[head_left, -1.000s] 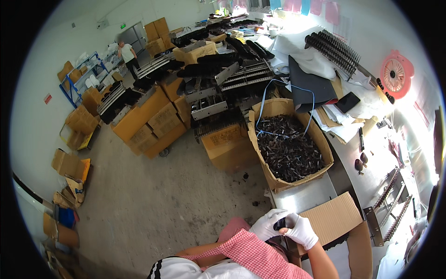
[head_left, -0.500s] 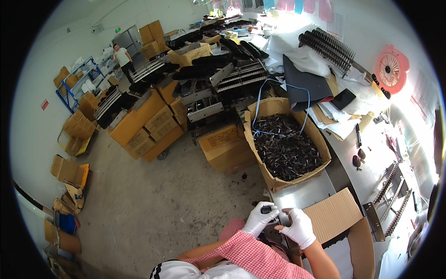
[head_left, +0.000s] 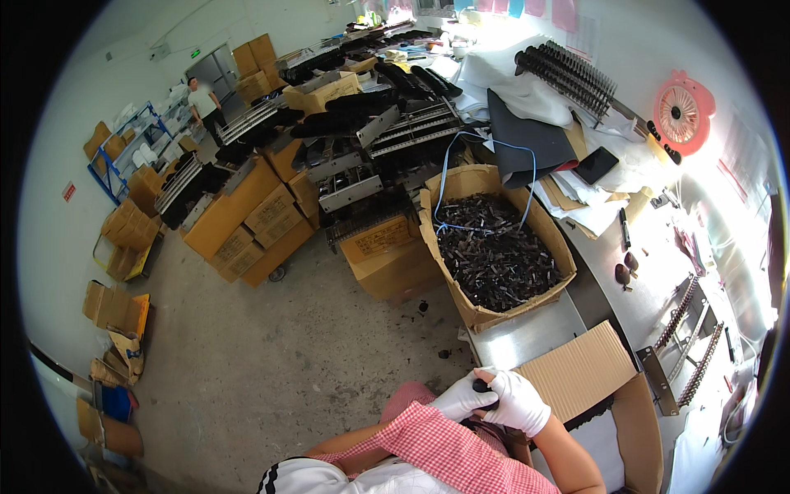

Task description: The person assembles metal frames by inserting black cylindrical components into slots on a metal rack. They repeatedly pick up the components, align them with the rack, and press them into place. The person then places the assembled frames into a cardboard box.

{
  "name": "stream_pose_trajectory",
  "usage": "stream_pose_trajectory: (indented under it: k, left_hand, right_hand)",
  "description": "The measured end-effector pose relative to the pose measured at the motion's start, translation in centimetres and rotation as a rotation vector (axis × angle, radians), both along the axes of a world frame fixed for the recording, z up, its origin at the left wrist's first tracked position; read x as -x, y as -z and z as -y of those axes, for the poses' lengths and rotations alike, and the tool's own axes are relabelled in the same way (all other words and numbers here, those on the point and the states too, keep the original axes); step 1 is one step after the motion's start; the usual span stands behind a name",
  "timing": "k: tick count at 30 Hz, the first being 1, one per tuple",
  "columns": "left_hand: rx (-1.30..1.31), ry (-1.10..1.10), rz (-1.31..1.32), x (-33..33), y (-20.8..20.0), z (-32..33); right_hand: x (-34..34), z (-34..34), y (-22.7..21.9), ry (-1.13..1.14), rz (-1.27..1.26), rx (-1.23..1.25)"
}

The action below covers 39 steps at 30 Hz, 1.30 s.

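My left hand (head_left: 461,398) and my right hand (head_left: 522,403) meet in front of my body, both in white gloves with some bare fingertips showing. Between them is a small black part (head_left: 485,395), gripped by the fingers of both hands; its exact kind is too small to make out. Just beyond the hands stands an open carton (head_left: 422,216) heaped with small black pieces (head_left: 499,251). Beside my right hand lies the corrugated flap (head_left: 578,369) of another cardboard box, which has dark items partly showing under it.
A blue strap (head_left: 445,174) loops over the carton. On the metal bench (head_left: 527,333) at right are a metal frame with coiled rods (head_left: 681,350), a phone (head_left: 596,165) and a pink fan (head_left: 684,113). Stacked boxes (head_left: 247,226) stand left; a person (head_left: 204,105) stands far back.
My right hand, apart with its fingers spread before, has come in against my left hand and closed around the black part. The whole view has shifted slightly.
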<state>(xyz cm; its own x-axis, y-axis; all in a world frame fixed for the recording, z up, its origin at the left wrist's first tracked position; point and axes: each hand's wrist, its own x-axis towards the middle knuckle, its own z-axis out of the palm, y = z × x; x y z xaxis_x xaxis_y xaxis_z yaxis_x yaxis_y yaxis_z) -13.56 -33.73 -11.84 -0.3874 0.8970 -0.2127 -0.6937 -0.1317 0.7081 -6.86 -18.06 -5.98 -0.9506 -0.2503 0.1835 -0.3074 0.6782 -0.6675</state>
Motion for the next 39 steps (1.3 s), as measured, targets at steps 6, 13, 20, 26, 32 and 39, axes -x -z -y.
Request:
stream_pose_trajectory:
  k: [6, 13, 20, 26, 32, 39]
  left_hand:
    - [0.002, 0.007, 0.020, -0.1, 0.9, -0.1]
    - [0.086, -0.047, -0.045, 0.1, -2.2, 0.1]
    - [0.239, 0.155, -0.686, 4.7, -8.0, -1.2]
    - [0.390, 0.856, -0.980, 2.5, -13.8, -5.6]
    - [0.284, 1.295, -0.871, -1.2, -14.1, -11.5]
    - [-0.121, 1.072, -1.380, -5.3, -10.4, -16.8]
  right_hand:
    - [-0.3, 0.2, 0.2, 0.044, 0.024, -0.038]
    - [-0.2, 0.2, -1.1, 0.074, -0.128, -0.014]
    - [-0.5, -1.9, -4.5, 0.058, -0.238, 0.079]
    - [-7.1, -1.4, -6.8, 0.299, -0.104, -0.055]
    - [-17.1, -1.8, -6.1, 0.609, 0.079, 0.221]
    - [-27.5, -3.0, 2.8, 1.149, 0.619, 0.687]
